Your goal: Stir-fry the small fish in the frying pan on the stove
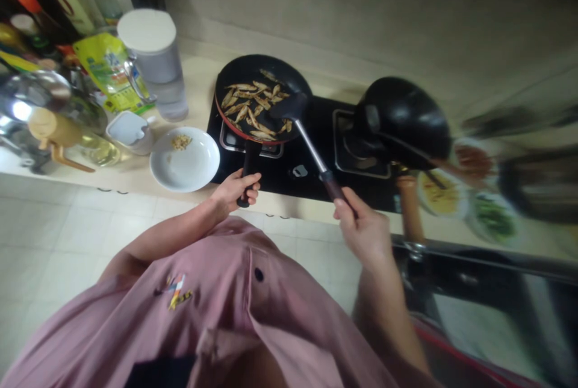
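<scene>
My left hand [237, 189] is closed round the black handle of a frying pan [264, 68], which sits over the left burner. Several small browned fish [253, 102] lie spread across its dark inside. In my right hand [363, 225] is the dark grip of a spatula [313, 147] with a metal shaft. Its black blade reaches into the pan's right side, among or just over the fish; exact contact cannot be made out. A white bowl [198, 162] with some chopped pale bits [181, 142] stands left of the pan's handle.
A black wok [401, 117] rests tilted on the right burner. Plates of chopped green [494, 216], yellow [440, 192] and reddish food [474, 159] stand beyond it. A water pitcher [156, 62], an oil bottle [99, 147] and other bottles crowd the left. A sink [469, 276] lies at lower right.
</scene>
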Tool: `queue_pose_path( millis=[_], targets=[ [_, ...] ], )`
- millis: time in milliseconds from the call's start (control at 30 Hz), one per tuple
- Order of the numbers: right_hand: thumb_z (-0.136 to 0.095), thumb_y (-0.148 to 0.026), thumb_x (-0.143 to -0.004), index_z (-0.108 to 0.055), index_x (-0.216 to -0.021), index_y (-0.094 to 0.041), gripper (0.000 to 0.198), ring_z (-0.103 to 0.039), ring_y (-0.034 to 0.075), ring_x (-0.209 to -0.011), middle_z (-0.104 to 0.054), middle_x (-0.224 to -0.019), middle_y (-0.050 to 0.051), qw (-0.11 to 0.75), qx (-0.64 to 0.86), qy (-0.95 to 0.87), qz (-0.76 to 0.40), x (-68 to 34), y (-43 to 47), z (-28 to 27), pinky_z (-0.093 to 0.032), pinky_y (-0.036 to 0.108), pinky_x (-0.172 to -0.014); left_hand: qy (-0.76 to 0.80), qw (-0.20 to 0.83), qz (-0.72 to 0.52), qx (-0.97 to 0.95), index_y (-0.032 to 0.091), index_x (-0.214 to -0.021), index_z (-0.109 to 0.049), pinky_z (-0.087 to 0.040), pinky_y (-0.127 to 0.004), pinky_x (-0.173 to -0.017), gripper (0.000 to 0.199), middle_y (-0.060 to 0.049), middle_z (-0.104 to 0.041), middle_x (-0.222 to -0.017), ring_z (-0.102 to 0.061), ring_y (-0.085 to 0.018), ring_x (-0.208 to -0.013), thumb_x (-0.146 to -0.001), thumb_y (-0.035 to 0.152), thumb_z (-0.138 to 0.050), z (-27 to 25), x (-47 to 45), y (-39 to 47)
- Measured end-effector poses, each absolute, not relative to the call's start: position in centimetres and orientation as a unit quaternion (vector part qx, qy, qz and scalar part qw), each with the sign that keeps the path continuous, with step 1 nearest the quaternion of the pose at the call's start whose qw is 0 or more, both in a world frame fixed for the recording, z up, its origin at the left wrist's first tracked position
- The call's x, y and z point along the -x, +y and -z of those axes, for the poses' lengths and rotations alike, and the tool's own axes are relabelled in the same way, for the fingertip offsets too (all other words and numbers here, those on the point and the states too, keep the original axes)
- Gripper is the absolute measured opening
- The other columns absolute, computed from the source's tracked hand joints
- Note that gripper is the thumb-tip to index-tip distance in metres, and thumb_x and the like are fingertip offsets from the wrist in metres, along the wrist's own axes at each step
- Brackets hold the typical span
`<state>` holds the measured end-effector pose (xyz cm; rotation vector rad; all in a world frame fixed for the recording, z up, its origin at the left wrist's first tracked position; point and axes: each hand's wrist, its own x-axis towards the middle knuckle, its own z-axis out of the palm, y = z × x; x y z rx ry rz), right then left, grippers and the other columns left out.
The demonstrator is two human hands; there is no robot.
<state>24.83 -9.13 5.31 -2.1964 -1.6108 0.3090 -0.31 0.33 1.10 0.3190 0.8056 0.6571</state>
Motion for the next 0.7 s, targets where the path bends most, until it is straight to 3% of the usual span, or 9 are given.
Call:
queue_pose_path(
  millis=[200, 433, 700],
  targets=[
    [-0.042, -0.056, -0.086, -0.066, -0.121, -0.012, 0.061, -0.059, 0.017, -0.056, -0.066, -0.065, 0.006, 0.211, 0.778, -0.57, -0.162, -23.7, -7.5, -4.6, -0.049, 0.03, -0.066, 0.381, 0.856, -0.313, -0.153, 0.019, -0.076, -0.038, -0.022, -0.015, -0.038, 0.032, 0.005, -0.045, -0.059, -0.034, -0.002, -0.04, -0.075, 0.022, -0.07, -1.2, 0.3, 0.3],
    [-0.04, -0.06, -0.088, -0.059, -0.129, -0.012, 0.066, -0.061, 0.016, -0.061, -0.065, -0.066, 0.004, 0.285, 0.752, -0.566, -0.183, -22.2, -2.5, -2.4, -0.051, 0.032, -0.069, 0.385, 0.856, -0.31, -0.151, 0.019, -0.076, -0.038, -0.024, -0.014, -0.039, 0.033, 0.006, -0.043, -0.057, -0.033, -0.002, -0.039, -0.074, 0.022, -0.07, -1.5, 0.2, 0.3],
    [-0.041, -0.057, -0.087, -0.061, -0.128, -0.01, 0.065, -0.061, 0.018, -0.063, -0.066, -0.065, 0.005, 0.248, 0.773, -0.559, -0.171, -23.2, -2.5, -2.9, -0.05, 0.033, -0.07, 0.39, 0.855, -0.31, -0.144, 0.019, -0.076, -0.038, -0.024, -0.014, -0.039, 0.032, 0.006, -0.043, -0.058, -0.033, -0.001, -0.039, -0.075, 0.021, -0.07, -1.7, 0.2, 0.3]
  ],
)
